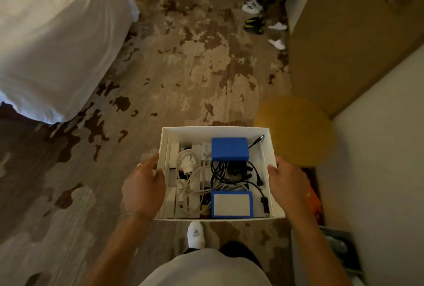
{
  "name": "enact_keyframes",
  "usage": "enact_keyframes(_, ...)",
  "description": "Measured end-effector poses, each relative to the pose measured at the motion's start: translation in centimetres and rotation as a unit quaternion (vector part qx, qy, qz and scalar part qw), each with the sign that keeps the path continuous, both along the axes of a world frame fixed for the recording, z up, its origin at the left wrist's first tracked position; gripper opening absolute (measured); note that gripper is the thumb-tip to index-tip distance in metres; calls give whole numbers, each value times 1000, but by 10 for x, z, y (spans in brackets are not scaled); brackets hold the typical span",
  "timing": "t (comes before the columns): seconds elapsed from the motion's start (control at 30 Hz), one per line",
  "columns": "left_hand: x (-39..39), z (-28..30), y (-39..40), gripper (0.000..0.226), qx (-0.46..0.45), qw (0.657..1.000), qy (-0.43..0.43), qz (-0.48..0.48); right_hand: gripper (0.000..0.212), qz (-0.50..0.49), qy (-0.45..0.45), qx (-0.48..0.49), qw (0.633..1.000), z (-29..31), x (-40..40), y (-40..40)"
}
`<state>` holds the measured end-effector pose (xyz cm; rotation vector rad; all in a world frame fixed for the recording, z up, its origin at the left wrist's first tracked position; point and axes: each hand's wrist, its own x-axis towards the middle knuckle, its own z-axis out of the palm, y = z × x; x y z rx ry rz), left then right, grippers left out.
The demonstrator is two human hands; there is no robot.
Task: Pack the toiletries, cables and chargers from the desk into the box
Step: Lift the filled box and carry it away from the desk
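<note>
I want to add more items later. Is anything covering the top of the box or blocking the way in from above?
Nothing visible does. The white box is open-topped, held at its sides by the left hand and right hand; cables and two blue packs lie inside, below the rim.

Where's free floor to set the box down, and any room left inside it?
Open patterned carpet lies ahead, bordered by the white bed on the left and the tan cabinet with shoes on the right. The round yellow stool top is bare. Inside the white cardboard box, cables and two blue blocks crowd it; only the far-left strip is free.
</note>
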<state>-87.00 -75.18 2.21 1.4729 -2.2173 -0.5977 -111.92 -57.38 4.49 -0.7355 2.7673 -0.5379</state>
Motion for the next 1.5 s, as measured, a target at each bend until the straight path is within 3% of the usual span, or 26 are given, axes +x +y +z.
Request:
enact_keyframes(0.3,-145,8,-7,46,4,994,-5,-105,17,-82,-6,-19,996,-5,-114,36)
enact_keyframes(0.67,-366,-15,13,42,54,990,-45,-119,14,-108,-2,-26,994,-50,-326,70)
enact_keyframes(1.0,-517,-82,10,43,132,985,-74,-88,32,-100,-44,39,993,-118,-474,70)
enact_keyframes(1.2,-593,-137,-6,41,155,975,-92,-127,14,-130,-33,11,991,-186,-532,64)
enact_keyframes(1.5,-659,-236,-36,46,154,970,-111,-152,13,-143,-41,9,989,-283,-585,54)
